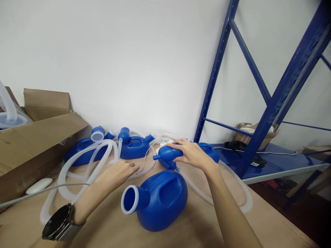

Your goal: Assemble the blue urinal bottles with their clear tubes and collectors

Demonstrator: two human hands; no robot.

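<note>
My right hand [190, 152] grips a blue plastic urinal funnel [169, 152], rounded with a narrow spout pointing left. My left hand [125, 169] is closed, fingers curled together, beside a thin white cord [147, 156]; whether anything is in it is hidden. In front of both hands a blue urinal bottle [165, 203] rests on the table, its wide white-rimmed mouth facing left and its handle on top. Beneath the held funnel lies another blue part [168, 164], joined to a clear hose [196, 186].
More blue bottles [136, 147] stand along the wall with coiled clear tubing [62, 175]. At left are an open cardboard box [38, 132], a white computer mouse [39, 186] and a grey cable [59, 186]. A blue metal rack [269, 103] rises at right.
</note>
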